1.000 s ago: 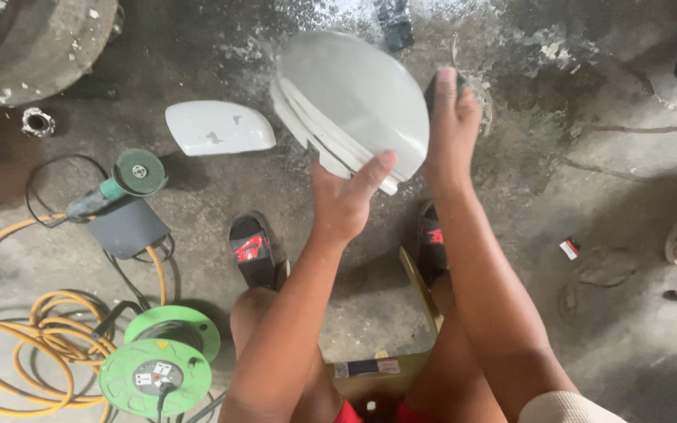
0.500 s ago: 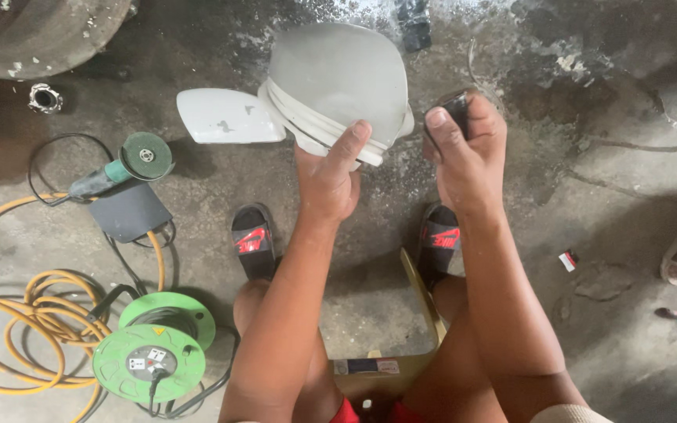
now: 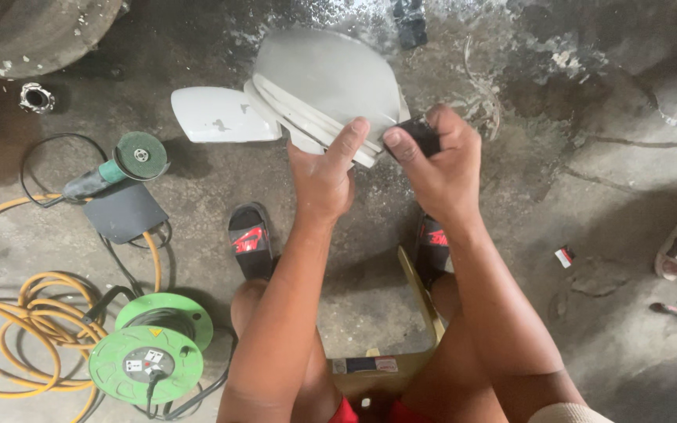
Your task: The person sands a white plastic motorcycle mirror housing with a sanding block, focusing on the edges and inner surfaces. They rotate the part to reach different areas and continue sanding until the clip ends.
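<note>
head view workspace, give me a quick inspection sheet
surface: stained concrete floor, dusty
job's things: grey curved shell held up; second pale shell lies on the floor beside it
clutter: angle grinder, small red scrap
grippers: left hand grips the shell's lower edge; right hand pinches a small black pad against it
cables: yellow cord, green cable reel
surroundings: sandals, low wooden stool

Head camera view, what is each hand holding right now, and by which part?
The left hand grips the pale grey curved shell by its near lower edge; the right hand pinches a small black piece against that edge.
</note>
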{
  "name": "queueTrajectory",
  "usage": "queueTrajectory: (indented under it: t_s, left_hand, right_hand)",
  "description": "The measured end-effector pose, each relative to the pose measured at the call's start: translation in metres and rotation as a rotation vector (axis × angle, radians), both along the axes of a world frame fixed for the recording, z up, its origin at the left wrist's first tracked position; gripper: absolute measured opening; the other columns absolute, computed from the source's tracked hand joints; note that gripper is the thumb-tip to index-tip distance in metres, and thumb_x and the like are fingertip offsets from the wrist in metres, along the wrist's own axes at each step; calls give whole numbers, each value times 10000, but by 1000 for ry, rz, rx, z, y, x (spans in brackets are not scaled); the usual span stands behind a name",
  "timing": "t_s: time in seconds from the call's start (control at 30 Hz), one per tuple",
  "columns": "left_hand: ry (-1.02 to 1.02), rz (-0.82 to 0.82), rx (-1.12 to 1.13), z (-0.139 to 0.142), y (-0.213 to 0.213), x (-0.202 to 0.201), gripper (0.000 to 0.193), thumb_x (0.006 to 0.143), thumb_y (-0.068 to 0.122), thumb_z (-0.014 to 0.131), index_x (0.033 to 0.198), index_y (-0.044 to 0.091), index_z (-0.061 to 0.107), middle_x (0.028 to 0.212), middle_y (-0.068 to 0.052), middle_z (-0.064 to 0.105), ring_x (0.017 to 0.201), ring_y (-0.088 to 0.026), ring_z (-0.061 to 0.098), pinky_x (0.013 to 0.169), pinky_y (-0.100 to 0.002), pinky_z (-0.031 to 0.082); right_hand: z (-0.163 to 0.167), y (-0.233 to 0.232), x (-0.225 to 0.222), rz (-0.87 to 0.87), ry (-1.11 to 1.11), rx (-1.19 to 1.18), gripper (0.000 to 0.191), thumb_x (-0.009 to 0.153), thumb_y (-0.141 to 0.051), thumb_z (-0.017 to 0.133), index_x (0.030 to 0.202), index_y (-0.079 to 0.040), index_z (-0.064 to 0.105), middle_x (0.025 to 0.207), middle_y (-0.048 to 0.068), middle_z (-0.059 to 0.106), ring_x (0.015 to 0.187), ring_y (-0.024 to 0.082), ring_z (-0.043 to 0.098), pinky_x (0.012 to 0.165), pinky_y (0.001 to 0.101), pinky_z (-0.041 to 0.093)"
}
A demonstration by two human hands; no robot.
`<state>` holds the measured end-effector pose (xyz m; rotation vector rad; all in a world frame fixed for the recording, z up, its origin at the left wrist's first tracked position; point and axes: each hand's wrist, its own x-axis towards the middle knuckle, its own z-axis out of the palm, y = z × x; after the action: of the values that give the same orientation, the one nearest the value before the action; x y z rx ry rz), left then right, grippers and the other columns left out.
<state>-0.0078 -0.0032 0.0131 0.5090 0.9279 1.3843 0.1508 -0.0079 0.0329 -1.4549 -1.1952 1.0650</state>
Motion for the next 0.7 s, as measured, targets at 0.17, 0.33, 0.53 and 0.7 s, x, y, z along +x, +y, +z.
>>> queueTrajectory:
  t_s: [0.17,0.33,0.53,0.7]
  left_hand:
    - [15,-15,7,-1,0,1,363,927,-5,754,1260,-34,614,1145,-90,704,1020,-163,682,926,-312,552]
    - [66,-4,-38,-6,2,5,318,950,33,770,1226,-55,639,1123,-90,704,989,-158,674,886,-314,554]
    - [238,5,-2,-5,-7,14,309,962,73,771,1215,-52,644,1121,-75,701,994,-139,669,883,-290,548]
    - [239,103,-25,-6,-13,25,257,972,52,753,1182,-56,652,1100,-74,707,982,-138,677,866,-291,557]
  right_hand:
    - [-3,-3,0,-42,-53,-1,341,996,-251,829,831,-92,577,773,-38,639,679,36,534,585,238,431]
    - [-3,-8,-5,24,-255,-15,377,948,-252,846,777,-77,559,739,3,616,633,52,540,528,238,427]
    - [-2,-4,-15,-153,112,-61,351,1006,-304,780,831,-102,553,744,-42,589,654,61,490,562,254,397]
    - [-7,-10,-23,-204,-116,-3,343,1028,-269,763,887,-83,511,800,-39,534,731,65,480,623,263,421]
